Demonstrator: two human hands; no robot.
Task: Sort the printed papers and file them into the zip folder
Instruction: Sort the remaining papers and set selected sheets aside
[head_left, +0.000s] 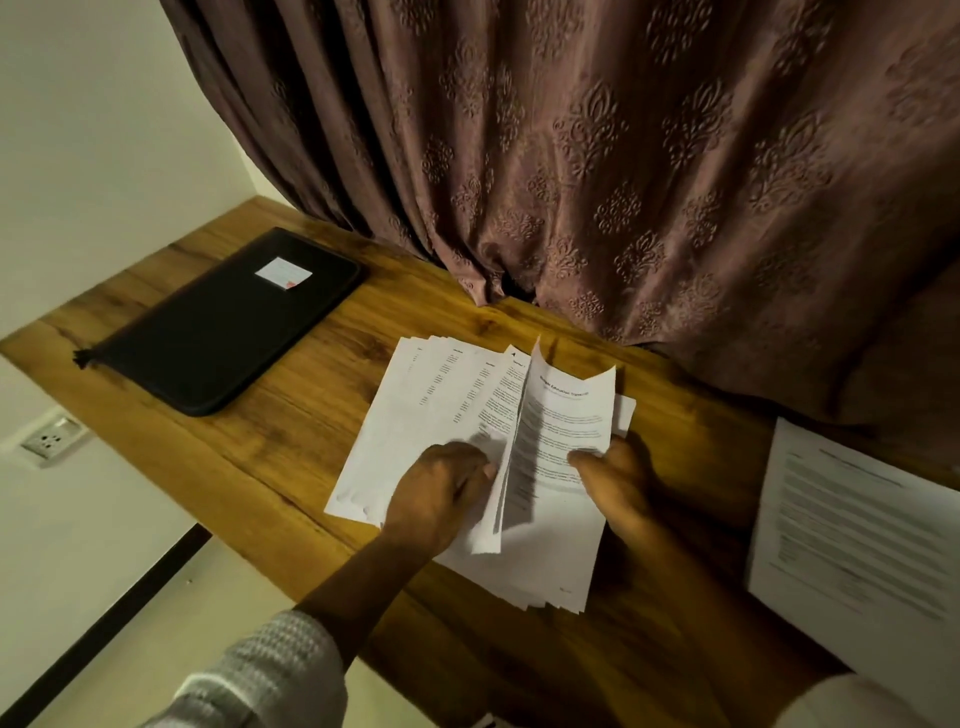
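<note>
The printed papers (426, 415) lie fanned across the middle of the wooden tabletop (291, 426); one raised sheet (566, 410) stands curled above them, pinched by the right hand (618, 483), thumb on its printed face; the left hand (441, 493) rests on the fan, fingers against the raised edge, though I cannot tell whether they grip it; the black zip folder (228, 322) lies closed, well apart to the left; a separate printed page (852, 525) lies to the right; a patterned curtain (623, 156) hangs behind.
</note>
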